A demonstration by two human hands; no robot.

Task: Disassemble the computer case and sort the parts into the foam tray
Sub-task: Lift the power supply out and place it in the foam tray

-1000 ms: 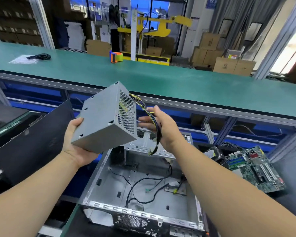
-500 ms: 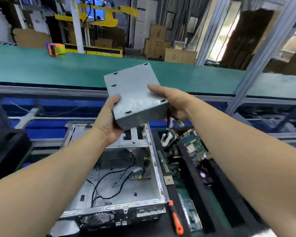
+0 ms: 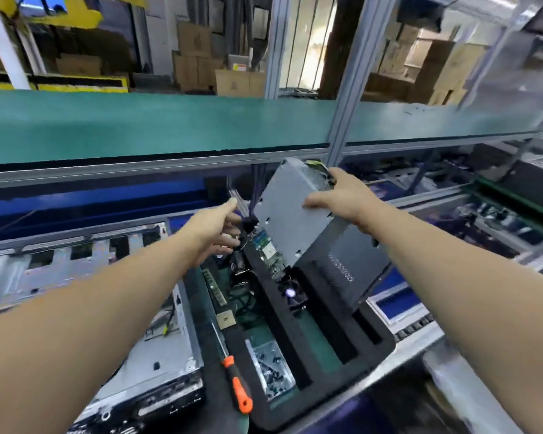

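right hand (image 3: 342,198) grips power supply (image 3: 290,214); left hand (image 3: 215,230) gathers cables (image 3: 248,225).

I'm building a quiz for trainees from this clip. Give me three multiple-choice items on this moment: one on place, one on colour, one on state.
1. Where does the screwdriver lie?
A. on the foam tray's near-left edge
B. on the green shelf
C. inside the case

2. What colour is its handle?
A. blue
B. orange
C. yellow

3. What holds the power supply?
A. nothing
B. both hands
C. right hand

Key: 1 A, it rests on black foam; 2 B, handle plainly orange; 3 C, right fingers curl round it, left hand is off it.
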